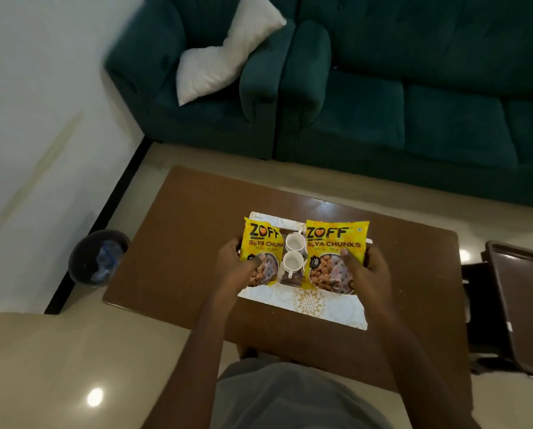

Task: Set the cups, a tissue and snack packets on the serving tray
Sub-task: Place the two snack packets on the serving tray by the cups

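Two yellow soya-chunk snack packets are held over a white serving tray (314, 308) with gold flower patterns, which lies on a brown table (181, 243). My left hand (237, 264) grips the left packet (260, 249) at its lower left. My right hand (364, 270) grips the right packet (333, 252) at its right side. Between the packets stand two white cups, one farther (295, 242) and one nearer (293, 262), on a dark strip in the tray's middle. I cannot tell whether the packets touch the tray. No tissue is visible.
A dark green sofa (382, 103) with a white cushion (225, 54) stands beyond the table. A black waste bin (96, 257) sits on the floor at the table's left. A dark brown chair (519, 305) stands at the right edge.
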